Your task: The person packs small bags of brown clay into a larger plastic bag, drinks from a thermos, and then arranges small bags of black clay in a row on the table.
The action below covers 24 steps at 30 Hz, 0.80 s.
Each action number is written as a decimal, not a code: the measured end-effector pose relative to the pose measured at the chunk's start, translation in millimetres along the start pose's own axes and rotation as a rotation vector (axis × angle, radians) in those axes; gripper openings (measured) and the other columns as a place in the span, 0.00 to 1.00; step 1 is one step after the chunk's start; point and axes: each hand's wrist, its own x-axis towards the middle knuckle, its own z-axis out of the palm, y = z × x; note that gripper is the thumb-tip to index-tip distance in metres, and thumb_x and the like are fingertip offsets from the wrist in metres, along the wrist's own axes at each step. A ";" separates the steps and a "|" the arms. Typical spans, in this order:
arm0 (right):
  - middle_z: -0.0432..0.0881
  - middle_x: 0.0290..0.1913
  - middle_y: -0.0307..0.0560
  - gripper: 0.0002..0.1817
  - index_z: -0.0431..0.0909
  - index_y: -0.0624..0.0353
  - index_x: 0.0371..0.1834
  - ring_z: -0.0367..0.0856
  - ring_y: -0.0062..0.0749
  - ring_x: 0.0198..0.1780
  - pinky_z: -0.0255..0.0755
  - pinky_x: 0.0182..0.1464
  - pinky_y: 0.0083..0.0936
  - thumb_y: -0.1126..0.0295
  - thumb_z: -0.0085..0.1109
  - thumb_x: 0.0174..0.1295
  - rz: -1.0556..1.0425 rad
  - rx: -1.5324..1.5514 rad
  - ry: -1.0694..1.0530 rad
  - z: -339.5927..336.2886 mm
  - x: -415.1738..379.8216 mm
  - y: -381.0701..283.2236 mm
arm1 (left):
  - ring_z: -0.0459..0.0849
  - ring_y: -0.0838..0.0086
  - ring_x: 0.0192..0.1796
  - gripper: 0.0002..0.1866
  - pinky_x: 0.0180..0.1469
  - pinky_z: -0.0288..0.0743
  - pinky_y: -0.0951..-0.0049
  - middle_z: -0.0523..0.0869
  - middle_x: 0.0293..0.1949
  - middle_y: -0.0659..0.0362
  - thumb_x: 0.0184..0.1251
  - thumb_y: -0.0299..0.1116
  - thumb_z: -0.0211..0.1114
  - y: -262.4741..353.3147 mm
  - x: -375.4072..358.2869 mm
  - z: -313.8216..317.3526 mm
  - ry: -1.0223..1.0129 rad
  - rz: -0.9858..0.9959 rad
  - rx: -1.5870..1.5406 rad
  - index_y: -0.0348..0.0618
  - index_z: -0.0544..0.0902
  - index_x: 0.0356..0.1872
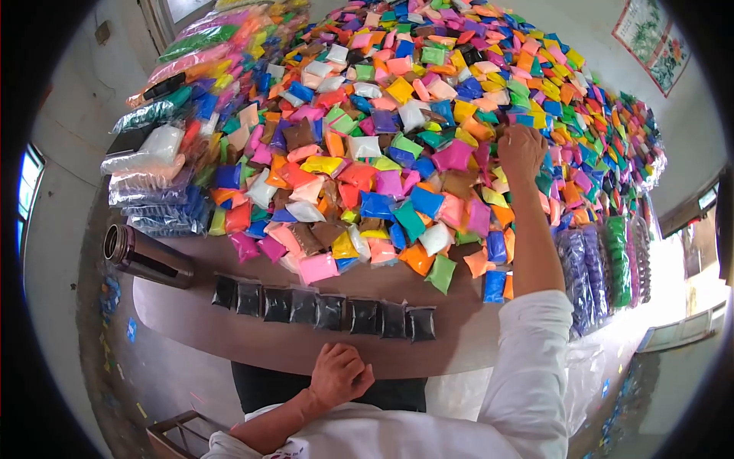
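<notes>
My right hand reaches far into a heap of small, colourful sealed packets, right of the middle. Its fingers curl down among the packets, and anything in their grip is hidden. My left hand rests at the near table edge as a loose fist, with nothing visible in it. Ahead of it, several black packets lie side by side in a row across the brown table. A green packet and a blue packet lie at the heap's near edge.
A metal flask lies tilted at the table's left. Stacked plastic-wrapped bundles border the heap on the left. Long wrapped packs in purple and green hang at the right edge. A wooden chair frame stands at lower left.
</notes>
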 end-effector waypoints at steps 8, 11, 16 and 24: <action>0.86 0.53 0.49 0.13 0.87 0.52 0.45 0.80 0.53 0.59 0.76 0.58 0.43 0.74 0.58 0.60 -0.214 0.609 -0.294 74.7 -20.3 -115.8 | 0.82 0.64 0.38 0.11 0.42 0.71 0.61 0.80 0.29 0.60 0.51 0.27 0.71 0.7 -1.0 -0.1 -0.009 -0.014 -0.006 0.46 0.75 0.20; 0.86 0.53 0.49 0.14 0.88 0.49 0.46 0.81 0.54 0.58 0.77 0.58 0.45 0.73 0.60 0.59 -0.094 0.316 -0.426 86.8 -14.7 -133.4 | 0.81 0.64 0.38 0.11 0.43 0.71 0.61 0.80 0.30 0.60 0.51 0.27 0.71 -0.7 -2.6 -2.2 -0.011 -0.013 -0.044 0.46 0.74 0.21; 0.88 0.45 0.54 0.13 0.88 0.51 0.46 0.84 0.57 0.50 0.78 0.54 0.46 0.70 0.63 0.58 -0.125 0.333 -0.309 83.1 -21.0 -133.4 | 0.82 0.63 0.38 0.10 0.44 0.72 0.61 0.81 0.31 0.59 0.51 0.27 0.71 1.5 -4.2 -2.0 0.011 -0.003 -0.037 0.45 0.75 0.22; 0.82 0.29 0.40 0.18 0.84 0.64 0.41 0.81 0.27 0.30 0.75 0.34 0.25 0.58 0.58 0.73 0.228 1.221 -0.532 13.9 -57.8 -76.1 | 0.80 0.61 0.37 0.10 0.41 0.70 0.61 0.80 0.28 0.59 0.53 0.27 0.70 -1.5 -0.6 -6.3 0.018 0.006 -0.085 0.45 0.75 0.20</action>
